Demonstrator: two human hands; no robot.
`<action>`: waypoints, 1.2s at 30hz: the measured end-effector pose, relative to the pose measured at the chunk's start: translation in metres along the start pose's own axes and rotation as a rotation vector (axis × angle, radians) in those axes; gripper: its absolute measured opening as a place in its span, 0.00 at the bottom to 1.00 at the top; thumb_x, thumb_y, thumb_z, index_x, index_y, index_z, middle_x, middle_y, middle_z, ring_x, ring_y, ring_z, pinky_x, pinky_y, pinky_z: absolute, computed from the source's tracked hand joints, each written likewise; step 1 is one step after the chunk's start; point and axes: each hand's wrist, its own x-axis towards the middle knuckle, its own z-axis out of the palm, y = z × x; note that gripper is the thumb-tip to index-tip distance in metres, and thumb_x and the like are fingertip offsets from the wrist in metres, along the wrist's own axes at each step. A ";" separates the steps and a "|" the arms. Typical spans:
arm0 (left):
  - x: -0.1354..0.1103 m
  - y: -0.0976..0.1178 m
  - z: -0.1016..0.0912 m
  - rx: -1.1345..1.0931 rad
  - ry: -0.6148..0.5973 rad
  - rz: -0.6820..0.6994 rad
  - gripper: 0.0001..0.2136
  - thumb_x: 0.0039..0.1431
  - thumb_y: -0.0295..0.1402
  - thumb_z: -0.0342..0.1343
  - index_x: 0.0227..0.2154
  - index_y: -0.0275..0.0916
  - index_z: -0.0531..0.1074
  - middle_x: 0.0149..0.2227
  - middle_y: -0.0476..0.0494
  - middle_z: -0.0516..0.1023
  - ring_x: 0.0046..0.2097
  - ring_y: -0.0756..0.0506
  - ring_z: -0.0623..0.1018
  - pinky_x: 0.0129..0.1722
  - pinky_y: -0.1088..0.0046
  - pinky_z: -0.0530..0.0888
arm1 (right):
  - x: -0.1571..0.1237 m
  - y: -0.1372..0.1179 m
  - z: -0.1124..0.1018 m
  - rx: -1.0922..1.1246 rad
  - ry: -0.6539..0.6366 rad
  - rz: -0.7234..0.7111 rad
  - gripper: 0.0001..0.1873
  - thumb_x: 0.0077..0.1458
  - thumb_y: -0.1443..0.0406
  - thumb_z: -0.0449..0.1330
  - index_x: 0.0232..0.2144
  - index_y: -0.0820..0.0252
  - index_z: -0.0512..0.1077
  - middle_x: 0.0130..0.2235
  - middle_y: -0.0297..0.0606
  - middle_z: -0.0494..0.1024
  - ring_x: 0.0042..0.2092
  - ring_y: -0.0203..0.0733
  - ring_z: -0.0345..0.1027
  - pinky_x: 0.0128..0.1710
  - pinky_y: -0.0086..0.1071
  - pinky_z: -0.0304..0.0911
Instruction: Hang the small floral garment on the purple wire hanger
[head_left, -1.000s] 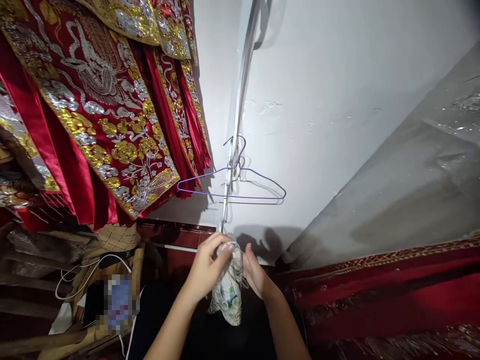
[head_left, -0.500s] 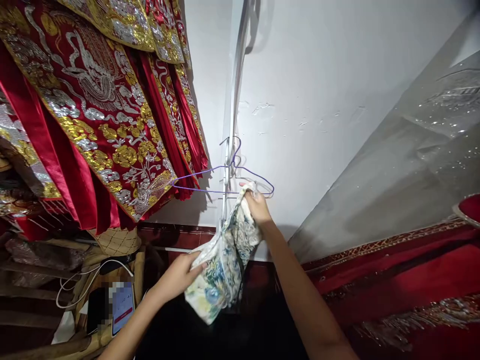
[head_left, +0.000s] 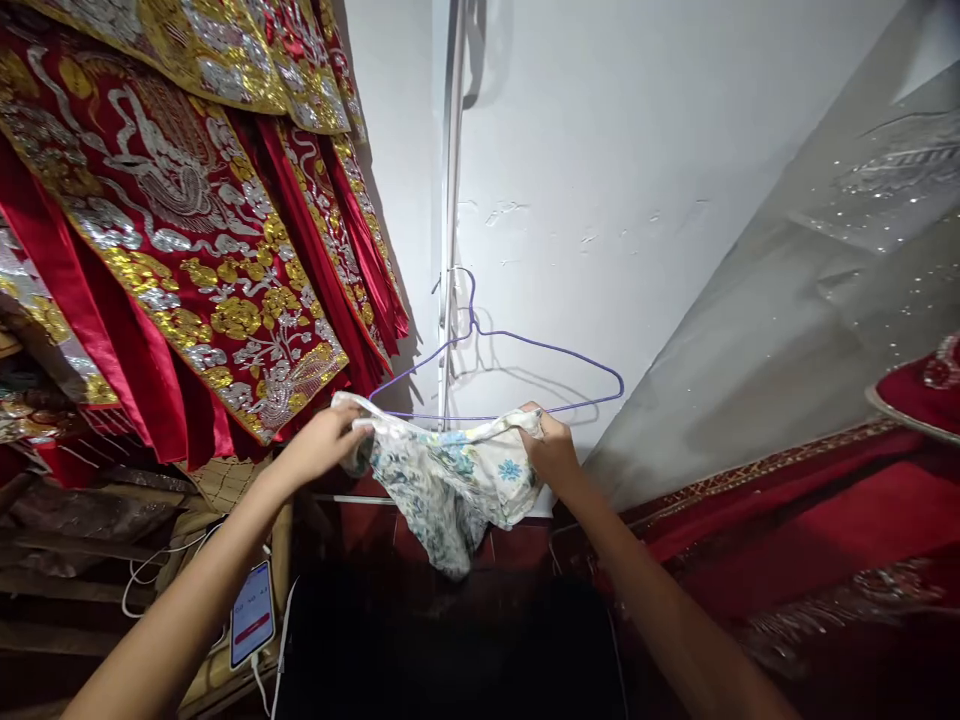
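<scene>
Fingers (head_left: pixel 357 428) clamped on the cloth (head_left: pixel 450 500) at both ends: left hand (head_left: pixel 321 440) on one top corner, right hand (head_left: pixel 555 452) on the other. Cloth (pale, blue flowers) is held up in the air between the hands, top edge along the hanger's lower bar — can't tell if touching. Progress, my judgement: partway. Done: top edge opened wide. Left: lower part hangs in loose folds, not smoothed; cloth isn't on the hanger (head_left: pixel 473 324), which hooks near the rail (head_left: pixel 451 150). No work surface under the cloth — red floor (head_left: pixel 379 522) below, dark area nearer, unclear what. White wall (head_left: pixel 585 200) behind, paint marked. Left side: embroidered banner (head_left: pixel 202 220), lit phone (head_left: pixel 252 615) on a wooden frame (head_left: pixel 280 530). Right side: grey sheeting (head_left: pixel 750 340), red fabric (head_left: pixel 795 510) below it.
</scene>
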 end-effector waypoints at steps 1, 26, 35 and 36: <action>0.012 -0.002 -0.004 0.012 0.003 -0.007 0.16 0.62 0.45 0.49 0.29 0.41 0.74 0.39 0.38 0.79 0.42 0.38 0.77 0.46 0.65 0.69 | -0.001 -0.003 -0.003 -0.010 -0.009 -0.007 0.05 0.52 0.63 0.55 0.31 0.56 0.70 0.26 0.34 0.69 0.30 0.42 0.60 0.33 0.33 0.58; 0.003 0.005 -0.037 0.227 -0.016 0.184 0.14 0.59 0.34 0.53 0.44 0.39 0.79 0.61 0.38 0.72 0.63 0.35 0.70 0.63 0.59 0.66 | 0.024 0.014 -0.002 -0.056 -0.130 0.123 0.13 0.53 0.56 0.57 0.32 0.59 0.73 0.33 0.41 0.80 0.37 0.49 0.71 0.37 0.36 0.64; -0.016 -0.005 -0.012 0.268 -0.060 0.172 0.15 0.62 0.35 0.51 0.47 0.41 0.79 0.60 0.37 0.73 0.59 0.34 0.74 0.59 0.56 0.71 | 0.032 0.021 -0.010 -0.050 -0.128 0.119 0.13 0.51 0.55 0.58 0.30 0.59 0.73 0.30 0.39 0.79 0.35 0.48 0.70 0.35 0.36 0.64; -0.015 -0.005 -0.012 0.256 -0.009 0.160 0.14 0.62 0.35 0.51 0.45 0.40 0.78 0.60 0.37 0.73 0.59 0.34 0.73 0.59 0.56 0.71 | 0.033 0.020 -0.010 -0.043 -0.133 0.124 0.13 0.51 0.55 0.58 0.29 0.59 0.73 0.30 0.39 0.78 0.35 0.48 0.70 0.35 0.36 0.64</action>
